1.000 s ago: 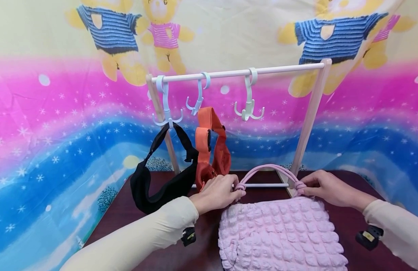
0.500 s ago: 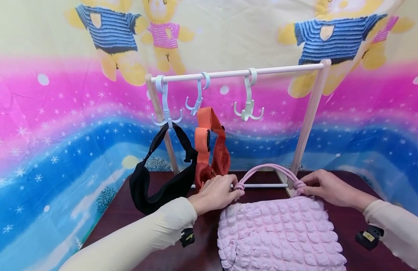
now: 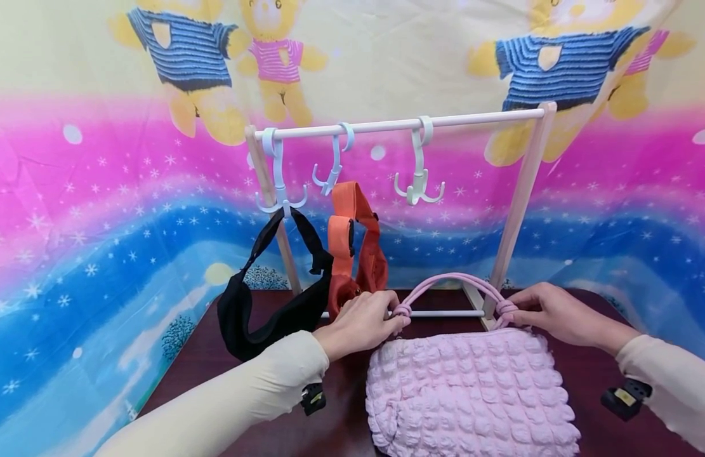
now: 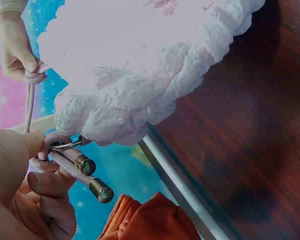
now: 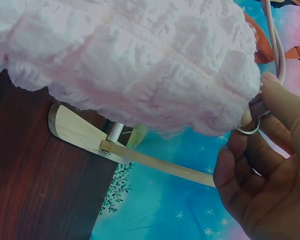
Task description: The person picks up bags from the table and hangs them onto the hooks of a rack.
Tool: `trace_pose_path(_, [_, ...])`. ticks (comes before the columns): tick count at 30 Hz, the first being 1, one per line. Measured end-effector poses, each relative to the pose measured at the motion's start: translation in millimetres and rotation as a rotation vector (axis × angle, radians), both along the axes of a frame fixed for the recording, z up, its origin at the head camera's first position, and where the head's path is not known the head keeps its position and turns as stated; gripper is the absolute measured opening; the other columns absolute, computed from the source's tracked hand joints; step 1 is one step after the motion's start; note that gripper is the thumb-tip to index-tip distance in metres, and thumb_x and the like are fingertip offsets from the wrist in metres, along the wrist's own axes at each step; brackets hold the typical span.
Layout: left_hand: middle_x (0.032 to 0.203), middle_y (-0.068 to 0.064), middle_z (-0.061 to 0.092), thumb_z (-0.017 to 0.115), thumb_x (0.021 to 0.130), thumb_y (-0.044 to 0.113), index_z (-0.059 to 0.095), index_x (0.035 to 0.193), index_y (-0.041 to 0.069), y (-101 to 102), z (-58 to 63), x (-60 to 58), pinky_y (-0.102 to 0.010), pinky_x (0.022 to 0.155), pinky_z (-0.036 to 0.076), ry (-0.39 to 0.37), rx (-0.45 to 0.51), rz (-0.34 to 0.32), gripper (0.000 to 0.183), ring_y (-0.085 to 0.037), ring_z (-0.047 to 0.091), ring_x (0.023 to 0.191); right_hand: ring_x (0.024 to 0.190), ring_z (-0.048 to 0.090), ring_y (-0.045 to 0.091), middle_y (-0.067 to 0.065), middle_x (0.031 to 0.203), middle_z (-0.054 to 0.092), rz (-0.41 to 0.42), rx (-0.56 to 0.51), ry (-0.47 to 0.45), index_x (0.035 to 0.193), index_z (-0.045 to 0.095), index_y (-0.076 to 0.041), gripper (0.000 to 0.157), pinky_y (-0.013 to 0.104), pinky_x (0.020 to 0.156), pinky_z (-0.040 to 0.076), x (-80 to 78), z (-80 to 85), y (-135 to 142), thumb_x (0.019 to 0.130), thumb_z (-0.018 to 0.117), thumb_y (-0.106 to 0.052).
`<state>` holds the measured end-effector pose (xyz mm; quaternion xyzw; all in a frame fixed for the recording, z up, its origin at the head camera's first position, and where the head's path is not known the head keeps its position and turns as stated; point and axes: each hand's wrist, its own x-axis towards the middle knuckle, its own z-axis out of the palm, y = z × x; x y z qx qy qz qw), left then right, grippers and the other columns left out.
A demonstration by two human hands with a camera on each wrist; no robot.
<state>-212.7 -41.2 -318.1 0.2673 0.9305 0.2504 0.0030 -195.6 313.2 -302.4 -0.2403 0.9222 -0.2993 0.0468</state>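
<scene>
A pink puffy handbag (image 3: pixel 472 393) hangs between my two hands in the head view, its thin cord handle (image 3: pixel 452 278) arching above it. My left hand (image 3: pixel 360 325) pinches the knotted left end of the handle. My right hand (image 3: pixel 563 318) pinches the knot at the right end. In the left wrist view, metal-tipped cord ends (image 4: pixel 92 177) stick out beside the left fingers. A metal ring (image 5: pixel 250 127) shows by the right fingers in the right wrist view. Whether the bag's bottom touches the table cannot be told.
Behind the bag stands a rack with a top bar (image 3: pixel 478 119) carrying a green hook (image 3: pixel 419 184) and two blue ones. A black bag (image 3: pixel 261 324) hangs from the left hook (image 3: pixel 280 171). An orange bag (image 3: pixel 358 254) hangs beside it, close to my left hand.
The pink bag and its handle have risen very slightly with both hands. Both hands keep their pinch on the handle. The rack and the other bags look the same.
</scene>
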Motion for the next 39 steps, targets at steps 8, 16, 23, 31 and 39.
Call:
trace_pose_path(8, [0.064,0.008,0.057,0.068,0.095,0.045,0.065,0.099,0.023,0,2.8,0.7,-0.025,0.048,0.039,0.019,0.007,-0.007,0.023,-0.008,0.052,0.053,0.066,0.057,-0.001,-0.005,0.088,0.074,0.020,-0.018,0.024,0.116,0.074,-0.004,0.022,0.026,0.056,0.050,-0.3,3.1,1,0.101,0.061,-0.014])
trace_pose_path(16, [0.066,0.008,0.058,0.067,0.096,0.044,0.064,0.099,0.022,1,7.8,0.2,-0.024,0.048,0.041,0.027,0.011,-0.020,0.022,-0.008,0.053,0.053,0.066,0.060,0.000,-0.006,0.086,0.074,0.024,-0.031,0.035,0.112,0.075,-0.007,0.020,0.027,0.056,0.052,2.1,8.0,1,0.101,0.062,-0.017])
trace_pose_path(23, [0.068,0.008,0.059,0.066,0.097,0.043,0.064,0.098,0.022,1,12.0,0.7,-0.024,0.049,0.042,0.030,0.014,-0.026,0.021,-0.007,0.054,0.055,0.067,0.062,0.000,-0.004,0.088,0.075,0.025,-0.037,0.036,0.112,0.075,-0.007,0.020,0.027,0.057,0.052,1.2,10.9,1,0.101,0.061,-0.016])
trace_pose_path(31, [0.069,0.008,0.060,0.066,0.097,0.042,0.064,0.099,0.023,0,16.3,1.8,-0.024,0.049,0.042,0.026,0.037,-0.025,0.020,-0.007,0.054,0.055,0.070,0.062,0.001,0.000,0.094,0.077,-0.003,-0.022,0.046,0.117,0.074,-0.002,0.023,0.027,0.059,0.052,0.4,13.4,1,0.101,0.060,-0.013])
trace_pose_path(39, [0.070,0.008,0.061,0.067,0.097,0.041,0.066,0.101,0.022,-1,21.1,2.6,-0.024,0.050,0.044,0.020,0.052,-0.011,0.019,-0.007,0.055,0.056,0.070,0.064,0.002,-0.004,0.092,0.078,0.014,-0.039,0.054,0.113,0.075,-0.010,0.021,0.027,0.059,0.053,2.3,18.4,-2,0.103,0.059,-0.018])
